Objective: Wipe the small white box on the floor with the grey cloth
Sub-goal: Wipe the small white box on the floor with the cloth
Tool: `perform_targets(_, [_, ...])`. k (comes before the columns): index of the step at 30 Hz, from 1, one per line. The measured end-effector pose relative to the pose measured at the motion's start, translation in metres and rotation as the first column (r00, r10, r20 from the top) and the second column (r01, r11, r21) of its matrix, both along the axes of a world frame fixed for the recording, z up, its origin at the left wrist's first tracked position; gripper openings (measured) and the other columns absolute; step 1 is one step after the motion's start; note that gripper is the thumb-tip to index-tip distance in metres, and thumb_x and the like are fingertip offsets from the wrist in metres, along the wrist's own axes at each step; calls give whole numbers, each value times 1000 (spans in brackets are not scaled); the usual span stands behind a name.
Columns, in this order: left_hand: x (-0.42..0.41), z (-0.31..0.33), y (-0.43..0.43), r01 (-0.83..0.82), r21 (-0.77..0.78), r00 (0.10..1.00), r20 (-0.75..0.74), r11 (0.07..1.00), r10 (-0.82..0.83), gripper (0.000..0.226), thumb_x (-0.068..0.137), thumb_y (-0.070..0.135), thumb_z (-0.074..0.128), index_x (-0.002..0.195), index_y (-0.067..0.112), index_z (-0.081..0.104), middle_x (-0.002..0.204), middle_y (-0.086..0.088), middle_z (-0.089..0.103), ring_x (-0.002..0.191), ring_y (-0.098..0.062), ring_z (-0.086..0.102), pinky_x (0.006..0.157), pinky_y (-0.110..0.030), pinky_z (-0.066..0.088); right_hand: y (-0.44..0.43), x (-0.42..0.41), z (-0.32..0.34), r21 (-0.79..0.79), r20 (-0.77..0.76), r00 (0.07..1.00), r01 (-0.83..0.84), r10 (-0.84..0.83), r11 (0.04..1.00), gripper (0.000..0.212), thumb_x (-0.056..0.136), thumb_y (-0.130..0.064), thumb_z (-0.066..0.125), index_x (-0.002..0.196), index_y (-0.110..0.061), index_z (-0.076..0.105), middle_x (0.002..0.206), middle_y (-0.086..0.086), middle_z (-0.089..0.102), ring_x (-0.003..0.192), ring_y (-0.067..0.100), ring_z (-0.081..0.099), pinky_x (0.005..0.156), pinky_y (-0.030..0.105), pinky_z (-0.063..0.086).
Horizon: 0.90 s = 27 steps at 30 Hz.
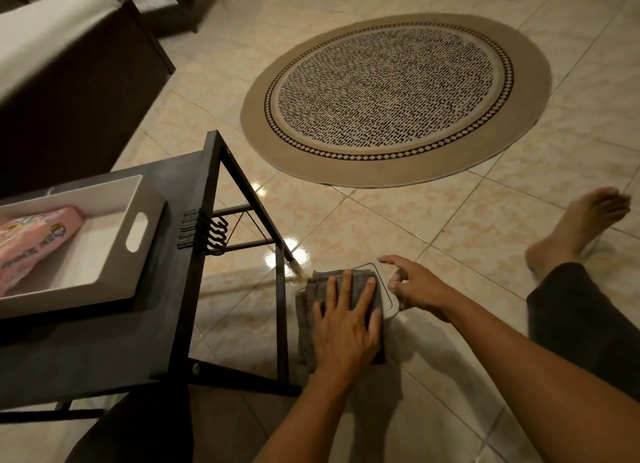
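Note:
The small white box [387, 308] stands on the tiled floor beside the black table's leg. A folded grey cloth [306, 312] covers most of its top and hangs over its left side. My left hand [346, 327] lies flat on the cloth, fingers spread, pressing it onto the box. My right hand [419, 286] is at the box's right edge, thumb and fingers against its side and far corner, index finger stretched out. Only the right rim and far corner of the box show.
A black side table [194, 289] stands just left of the box, carrying a white tray [114, 254] with a pink packet [31, 241]. A round patterned rug [394, 99] lies ahead. My bare foot [578, 230] and leg are at the right. A sofa [52, 64] is far left.

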<state>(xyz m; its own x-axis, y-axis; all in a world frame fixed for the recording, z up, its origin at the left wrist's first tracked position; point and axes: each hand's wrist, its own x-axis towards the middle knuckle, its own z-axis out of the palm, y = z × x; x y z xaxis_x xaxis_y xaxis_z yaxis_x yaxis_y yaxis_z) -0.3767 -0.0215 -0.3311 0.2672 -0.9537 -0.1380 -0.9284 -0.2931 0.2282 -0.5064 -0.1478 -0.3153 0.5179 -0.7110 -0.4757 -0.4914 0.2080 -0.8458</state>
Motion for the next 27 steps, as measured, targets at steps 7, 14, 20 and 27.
perform_targets(7, [9, -4, -12, -128, 5, 991, 45, 992, 128, 63, 91, 67, 3, 150, 46, -9, 162, -1, -16, 147, -25, -20, 111, -50, -22, 0, -7, -1, 82, 13, 999, -34, 33, 996, 62, 90, 7, 55, 139, -29, 45, 91, 15, 58, 71, 23, 63, 66, 39, 63])
perform_targets(14, [-3, -8, -25, -41, 2, 998, 46, 999, 41, 60, 96, 60, 11, 150, 46, -8, 163, 0, -16, 147, -24, -19, 116, -53, -11, 0, -4, -1, 72, 30, 999, -44, 42, 996, 60, 91, 8, 53, 134, -32, 46, 91, 15, 56, 69, 26, 62, 65, 41, 63])
perform_targets(20, [0, -5, -8, -107, -2, 994, 15, 994, 107, 63, 92, 65, 7, 152, 45, -2, 164, -1, -10, 148, -25, -14, 113, -52, -13, -3, 3, 2, 77, 10, 999, -45, 45, 996, 59, 89, 8, 55, 130, -33, 48, 88, 12, 54, 72, 22, 63, 61, 33, 60])
perform_targets(27, [22, -13, -17, -231, -21, 972, 42, 973, 232, 66, 87, 62, 2, 151, 47, -2, 164, 1, -10, 147, -25, -18, 106, -63, -24, 0, 0, 1, 45, 0, 999, -35, 35, 998, 56, 88, 7, 56, 128, -32, 48, 91, 16, 56, 72, 24, 63, 66, 43, 64])
